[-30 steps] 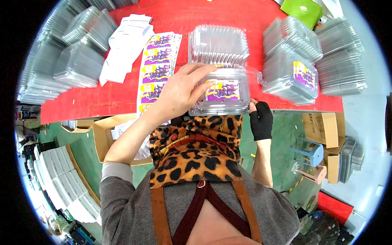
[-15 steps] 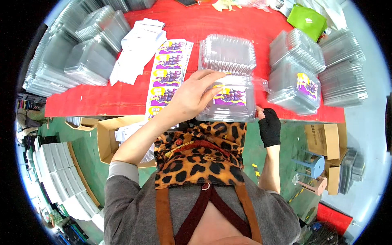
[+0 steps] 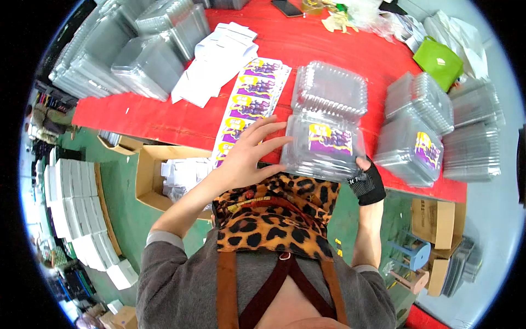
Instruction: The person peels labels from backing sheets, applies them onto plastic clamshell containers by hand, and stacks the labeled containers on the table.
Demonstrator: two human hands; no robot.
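A clear plastic clamshell box [image 3: 324,160] lies at the table's front edge in front of me, its ribbed half [image 3: 330,90] folded out behind. On its near half sits a purple and yellow grape label [image 3: 330,139]. My left hand [image 3: 253,152] is bare, with fingers spread at the box's left side; the fingertips reach its edge. My right hand [image 3: 368,183], in a black fingerless glove, grips the box's near right corner, thumb on top and the other fingers mostly hidden. Left of the box lie sheets of the same grape labels [image 3: 247,107].
Stacked clear boxes stand at the left [image 3: 148,66] and right [image 3: 471,148]; one nearer box bears a grape label [image 3: 427,149]. White papers [image 3: 216,60], a green bag [image 3: 438,63] and a phone [image 3: 286,7] lie on the red table [image 3: 148,129]. Below is an open carton [image 3: 150,178].
My left hand has come off the label to the box's left side, its fingers spreading. My right hand has closed on the near right corner. The whole view has shifted.
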